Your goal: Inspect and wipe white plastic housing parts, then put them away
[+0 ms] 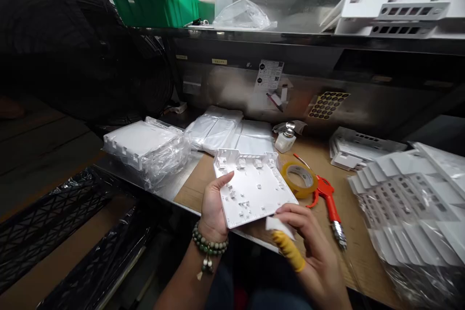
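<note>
A white plastic housing shell (pixel 256 186) is held tilted, with its inner side of clips and posts facing me. My left hand (pixel 215 208) grips it along the left edge, thumb on top, a beaded bracelet on the wrist. My right hand (pixel 308 237) is at the shell's lower right corner, with a yellow cover (pixel 288 250) on the thumb. Between that thumb and the fingers is a small white piece (pixel 278 225), perhaps a folded cloth or paper; its kind is unclear. The right fingertips appear to touch the shell's edge.
To the right lie yellow tape (pixel 300 179) and a red air blow gun (pixel 329 198). Bagged white shells (pixel 410 203) stand at the right, wrapped ones (pixel 145 145) at the left. A pump bottle (pixel 286 139) stands behind. Overhead, a shelf (pixel 290 38) carries a green bin (pixel 156 8).
</note>
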A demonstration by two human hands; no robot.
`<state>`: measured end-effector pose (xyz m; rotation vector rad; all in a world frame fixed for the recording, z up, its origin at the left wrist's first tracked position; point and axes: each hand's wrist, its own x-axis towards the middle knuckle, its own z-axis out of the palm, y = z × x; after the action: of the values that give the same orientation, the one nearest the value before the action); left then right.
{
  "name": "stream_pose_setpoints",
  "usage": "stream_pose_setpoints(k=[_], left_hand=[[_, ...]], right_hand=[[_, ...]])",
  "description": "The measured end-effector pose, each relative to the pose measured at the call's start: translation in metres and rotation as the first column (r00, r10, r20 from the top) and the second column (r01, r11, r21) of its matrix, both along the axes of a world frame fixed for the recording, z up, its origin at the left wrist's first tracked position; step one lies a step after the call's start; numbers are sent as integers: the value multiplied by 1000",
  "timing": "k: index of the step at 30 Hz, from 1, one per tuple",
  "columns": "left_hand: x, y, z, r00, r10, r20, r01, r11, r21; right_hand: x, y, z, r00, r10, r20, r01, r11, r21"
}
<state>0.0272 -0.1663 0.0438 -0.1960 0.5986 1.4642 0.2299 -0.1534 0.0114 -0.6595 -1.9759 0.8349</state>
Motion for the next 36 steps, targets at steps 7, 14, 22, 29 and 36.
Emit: stream_pose_setpoints(k=[7,14,22,29,36], left_hand=[[11,-2,4,995,-71,76,68,997,39],[7,2,-3,997,-24,75,26,999,-21],[6,1,0,999,-10,34,10,1000,-1],[5,-2,3,1000,18,-11,-18,1000,1],[-20,-9,-16,978,113,-174,-102,992,71]], right_hand=[[-46,-24,13,996,67,56,-78,967,243],[-34,-17,5,988,49,148,-93,947,306],[-41,-18,8,997,12,81,-36,955,294],[-50,-23,11,1000,6,8,-8,967,254],[-14,-7,-6,991,-128,21,122,975,187]])
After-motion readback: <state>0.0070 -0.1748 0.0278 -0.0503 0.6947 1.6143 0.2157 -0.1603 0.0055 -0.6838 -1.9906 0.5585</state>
